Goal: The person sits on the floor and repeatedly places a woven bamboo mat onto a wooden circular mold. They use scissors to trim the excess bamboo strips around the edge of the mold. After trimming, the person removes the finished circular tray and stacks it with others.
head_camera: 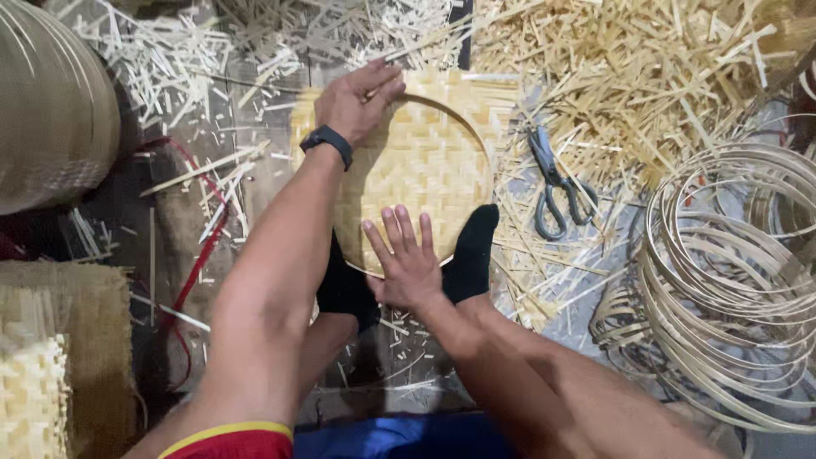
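Pressing down on a woven bamboo mat [416, 161], the person is sitting on the floor [255, 93] with both arms stretched forward. The left hand [361, 98] is lying flat on the far left part of the mat, fingers together and extended, touching the thin bamboo hoop [476, 136] that is resting as a ring on top of the weave; a dark watch [327, 143] is sitting on that wrist. The right hand [404, 255] is resting on the near edge of the mat with its fingers spread apart, palm down, gripping nothing. Two feet in black socks [472, 251] are pinning the near edge of the mat, one on either side of the right hand. The mat is lying in the middle of the floor, just ahead of the person's legs. Just beside its right edge, a pair of grey scissors [557, 183] is lying among loose bamboo strips [646, 68], which are covering the far right of the floor. A stack of bamboo rings [731, 280] is piling up at the right edge, well apart from the hands. A red cord [204, 246] is trailing across the floor to the left of the left arm, and a finished woven piece [34, 399] is showing in the near left corner.
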